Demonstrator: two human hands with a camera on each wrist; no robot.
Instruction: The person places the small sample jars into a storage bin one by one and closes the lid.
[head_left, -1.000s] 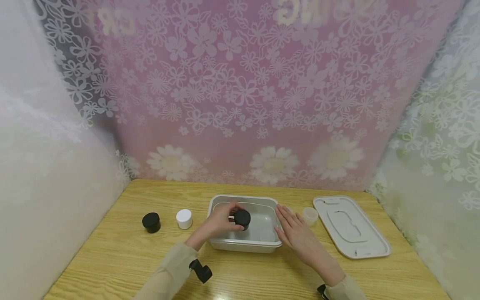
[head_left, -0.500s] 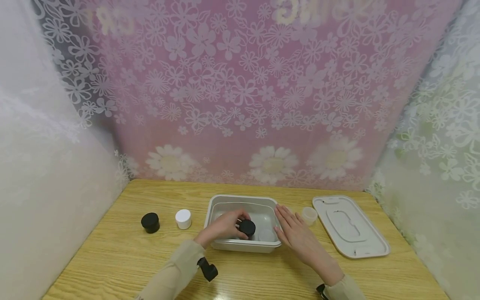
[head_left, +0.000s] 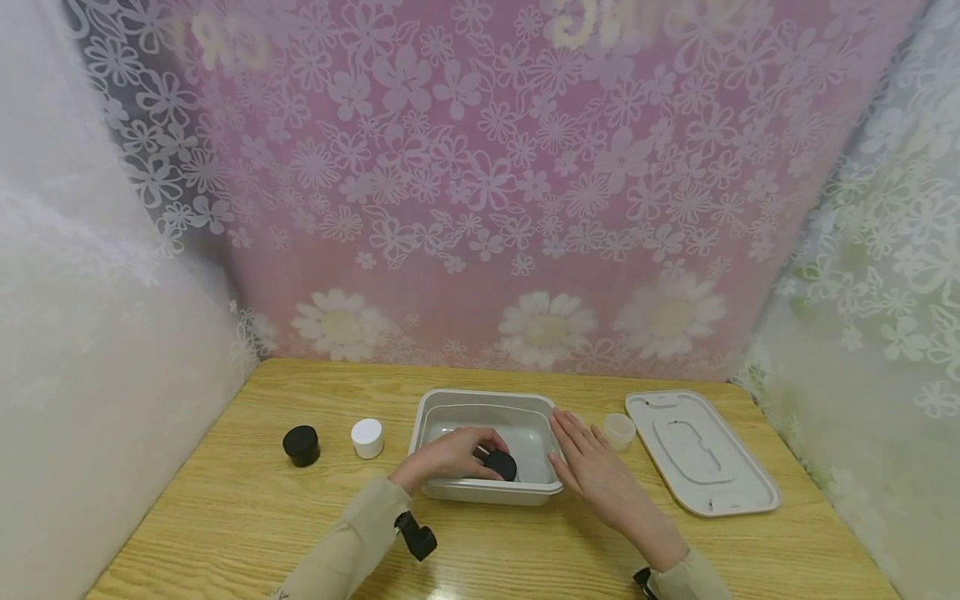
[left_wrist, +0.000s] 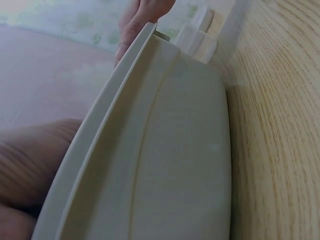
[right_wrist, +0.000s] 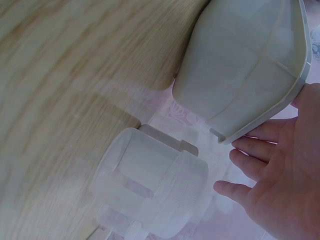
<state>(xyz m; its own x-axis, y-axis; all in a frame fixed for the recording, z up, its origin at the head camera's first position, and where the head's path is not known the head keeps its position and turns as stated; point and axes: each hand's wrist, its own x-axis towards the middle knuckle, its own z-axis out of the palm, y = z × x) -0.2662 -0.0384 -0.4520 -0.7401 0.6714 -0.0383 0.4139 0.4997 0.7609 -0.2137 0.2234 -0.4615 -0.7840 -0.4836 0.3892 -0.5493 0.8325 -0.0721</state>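
My left hand [head_left: 454,452] reaches down inside a pale grey plastic tub [head_left: 491,496]. Its thumb and fingers hold a small round black jar [head_left: 502,466] low in the tub, near the front wall. The jar's lower part is hidden. In the left wrist view the tub's wall [left_wrist: 175,145] covers the fingertips and jar. My right hand [head_left: 600,479] lies against the tub's right rim with straight fingers; in the right wrist view the fingers [right_wrist: 255,150] touch the rim from outside. Just beyond that hand stands a translucent jar [head_left: 620,432].
Left of the tub stand a white jar [head_left: 367,438] and another black jar [head_left: 302,446] on the wooden table [head_left: 225,525]. A white rectangular lid [head_left: 701,454] lies at the right. A patterned pink curtain [head_left: 480,208] hangs behind the table.
My left hand has carried the black jar down and slightly right, deeper into the tub toward its front wall. The right hand has stayed at the rim.
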